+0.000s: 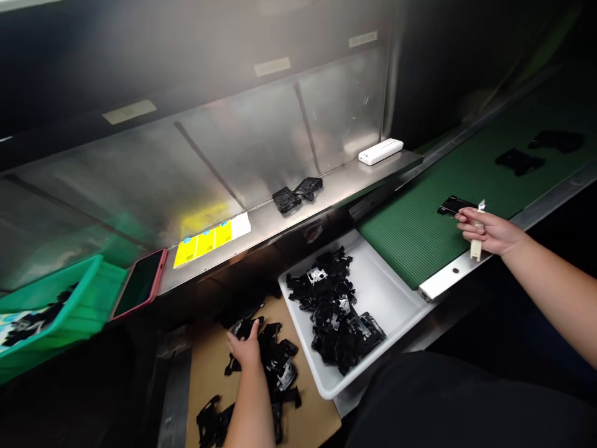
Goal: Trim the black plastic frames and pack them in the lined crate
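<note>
Above the green belt's (396, 230) near edge, the right hand (487, 231), forearm slanting in, grips a cream strip (475, 250), seemingly palmed to free its fingertips for the black part (453, 203) beside them, while the left hand (246, 350), thumb raised, reaches among black pieces (275, 348) towards the cardboard's (321, 429) far edge, its grip impossible to tell.
</note>
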Demonstrator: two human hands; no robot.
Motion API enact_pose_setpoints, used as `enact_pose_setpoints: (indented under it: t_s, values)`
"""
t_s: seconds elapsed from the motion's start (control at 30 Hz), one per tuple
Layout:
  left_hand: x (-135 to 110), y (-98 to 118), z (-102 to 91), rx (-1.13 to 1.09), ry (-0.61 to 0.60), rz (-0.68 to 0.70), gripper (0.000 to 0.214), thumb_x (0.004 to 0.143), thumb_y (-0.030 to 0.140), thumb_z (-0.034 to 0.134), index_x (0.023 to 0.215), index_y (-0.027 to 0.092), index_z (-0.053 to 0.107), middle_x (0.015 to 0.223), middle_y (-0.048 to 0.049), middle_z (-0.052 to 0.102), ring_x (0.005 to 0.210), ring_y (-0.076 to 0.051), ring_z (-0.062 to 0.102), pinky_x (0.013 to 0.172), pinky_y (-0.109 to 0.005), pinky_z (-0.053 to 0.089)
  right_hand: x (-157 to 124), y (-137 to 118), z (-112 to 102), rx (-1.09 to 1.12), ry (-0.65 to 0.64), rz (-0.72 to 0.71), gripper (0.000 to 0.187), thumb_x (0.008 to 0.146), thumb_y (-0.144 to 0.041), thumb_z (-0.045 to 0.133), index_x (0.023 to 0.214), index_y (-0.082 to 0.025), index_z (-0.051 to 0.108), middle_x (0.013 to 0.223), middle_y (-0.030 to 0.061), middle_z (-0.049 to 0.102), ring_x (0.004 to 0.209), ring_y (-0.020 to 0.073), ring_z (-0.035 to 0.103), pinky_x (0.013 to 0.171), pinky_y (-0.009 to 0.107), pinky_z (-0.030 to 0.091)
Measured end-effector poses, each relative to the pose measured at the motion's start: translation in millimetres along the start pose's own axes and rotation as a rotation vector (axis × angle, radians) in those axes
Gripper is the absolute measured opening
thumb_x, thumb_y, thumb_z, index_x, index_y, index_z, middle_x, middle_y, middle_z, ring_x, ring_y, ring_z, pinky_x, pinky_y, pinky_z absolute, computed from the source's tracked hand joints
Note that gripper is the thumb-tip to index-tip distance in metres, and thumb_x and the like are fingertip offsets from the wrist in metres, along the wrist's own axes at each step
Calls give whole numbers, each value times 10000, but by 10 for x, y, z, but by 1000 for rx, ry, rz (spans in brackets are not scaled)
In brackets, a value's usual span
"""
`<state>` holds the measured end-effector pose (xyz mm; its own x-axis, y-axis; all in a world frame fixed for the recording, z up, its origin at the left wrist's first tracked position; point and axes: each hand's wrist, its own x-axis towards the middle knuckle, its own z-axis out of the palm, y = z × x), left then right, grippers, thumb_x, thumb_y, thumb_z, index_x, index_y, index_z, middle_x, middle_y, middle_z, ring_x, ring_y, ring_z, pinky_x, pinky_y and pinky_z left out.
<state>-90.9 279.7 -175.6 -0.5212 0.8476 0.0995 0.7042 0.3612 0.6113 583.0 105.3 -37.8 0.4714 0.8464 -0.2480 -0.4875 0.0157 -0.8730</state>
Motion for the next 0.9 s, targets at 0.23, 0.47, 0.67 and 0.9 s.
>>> enact_pose_setpoints:
  t_s: [0.23, 0.47, 0.67, 0.9]
  values:
    - [-304, 627, 295, -153, 115, 10, 565, 996, 422, 698, 1503, 219, 556, 1628, -151, 492, 1503, -387, 474, 1225, -687, 401, 18, 99, -48, 138, -164, -46, 158, 1051, -233, 689, 936, -131, 652, 793, -46, 632, 463, 2, 383, 364, 100, 293]
    - [-1497, 2409, 957, -453, -269, 706, 398, 1012, 409, 683, 1338, 181, 663, 1404, -125, 670, 1319, -307, 637, 1128, -585, 528, 228, 214, -193, 367, -347, -187, 202, 1062, -328, 684, 1081, -127, 677, 864, -16, 666, 602, 64, 589, 509, 169, 512]
    - [-2803, 3796, 1671, -492, -666, 1093, 348, 1008, 409, 696, 1269, 179, 694, 1332, -113, 704, 1207, -268, 692, 1051, -524, 588, 160, 113, -391, 545, -434, -309, 228, 1069, -358, 672, 1096, -131, 669, 856, -21, 653, 561, 47, 543, 463, 147, 461]
    - [-3498, 4659, 2139, -446, -677, 1004, 626, 969, 450, 729, 1520, 219, 540, 1591, -155, 525, 1462, -385, 511, 1214, -691, 404, -109, -189, -854, 446, -389, -302, 195, 1035, -308, 711, 1004, -131, 636, 786, -57, 589, 461, 0, 351, 365, 107, 261]
